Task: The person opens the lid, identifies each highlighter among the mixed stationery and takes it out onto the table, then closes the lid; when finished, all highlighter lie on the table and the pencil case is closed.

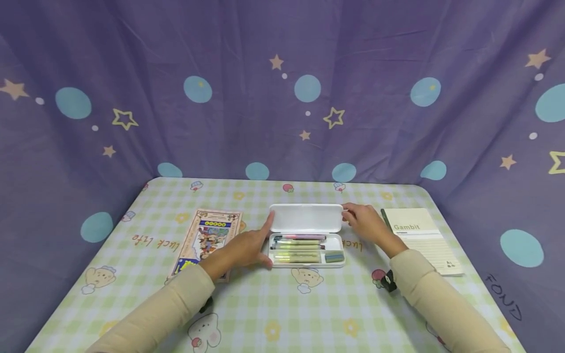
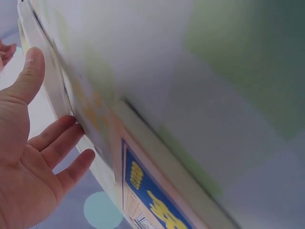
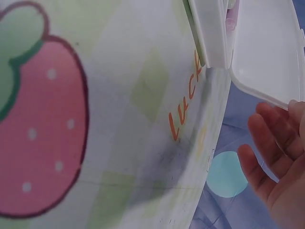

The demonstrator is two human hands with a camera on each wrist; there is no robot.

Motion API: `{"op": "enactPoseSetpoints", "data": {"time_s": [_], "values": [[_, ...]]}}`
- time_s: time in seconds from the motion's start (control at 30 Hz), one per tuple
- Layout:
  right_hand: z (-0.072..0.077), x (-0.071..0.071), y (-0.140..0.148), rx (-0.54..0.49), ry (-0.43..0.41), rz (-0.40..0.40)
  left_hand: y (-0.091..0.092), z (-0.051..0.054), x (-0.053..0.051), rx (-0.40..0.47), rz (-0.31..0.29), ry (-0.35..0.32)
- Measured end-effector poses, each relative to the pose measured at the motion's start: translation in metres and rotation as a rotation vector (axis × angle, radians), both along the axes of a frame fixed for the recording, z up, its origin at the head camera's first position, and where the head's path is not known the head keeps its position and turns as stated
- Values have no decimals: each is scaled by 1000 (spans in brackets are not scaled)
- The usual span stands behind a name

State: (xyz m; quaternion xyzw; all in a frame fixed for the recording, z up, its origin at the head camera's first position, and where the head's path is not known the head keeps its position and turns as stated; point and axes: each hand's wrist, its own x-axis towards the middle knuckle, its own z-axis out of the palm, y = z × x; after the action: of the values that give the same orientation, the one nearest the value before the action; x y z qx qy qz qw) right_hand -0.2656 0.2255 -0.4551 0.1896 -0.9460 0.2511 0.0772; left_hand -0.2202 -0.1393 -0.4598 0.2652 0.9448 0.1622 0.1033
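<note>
A white pencil case (image 1: 307, 265) lies open at mid-table, its lid (image 1: 306, 218) raised at the back. Inside are several pens (image 1: 300, 242) and a grey-green block with a blue stripe (image 1: 334, 257). My left hand (image 1: 244, 247) rests along the case's left side with fingers spread, one finger by the lid's left edge and the thumb near the front corner. In the left wrist view its fingers are loosely extended. My right hand (image 1: 365, 221) pinches the lid's right edge between thumb and finger; the right wrist view shows that grip at the lid's corner (image 3: 267, 93).
A comic-style book (image 1: 216, 235) lies to the left, partly under the left forearm in view. On the right is a cream notebook (image 1: 419, 240) with a dark green spine, beside the right wrist. A purple curtain (image 1: 247, 122) hangs behind the table (image 1: 309, 318).
</note>
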Motion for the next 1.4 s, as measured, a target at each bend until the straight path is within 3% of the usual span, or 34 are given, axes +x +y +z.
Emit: {"op": "enactPoseSetpoints", "data": {"time_s": [0.37,0.63,0.73,0.87,0.97,1.2,1.4], "values": [[-2,1,1,-5,-10,-46,1,0,1,34,13,10],[2,15,3,-74,77,-79,2,3,-2,25,22,-14],[4,20,-1,-77,92,-6,1,4,-3,33,34,-22],[3,26,-9,-16,59,143,1,5,-4,40,35,-27],[-1,29,-17,30,41,213,1,5,-4,41,35,-36],[-9,32,-33,153,72,271,1,2,-5,53,38,-51],[-17,31,-40,179,133,291,0,0,-4,55,40,-46]]}}
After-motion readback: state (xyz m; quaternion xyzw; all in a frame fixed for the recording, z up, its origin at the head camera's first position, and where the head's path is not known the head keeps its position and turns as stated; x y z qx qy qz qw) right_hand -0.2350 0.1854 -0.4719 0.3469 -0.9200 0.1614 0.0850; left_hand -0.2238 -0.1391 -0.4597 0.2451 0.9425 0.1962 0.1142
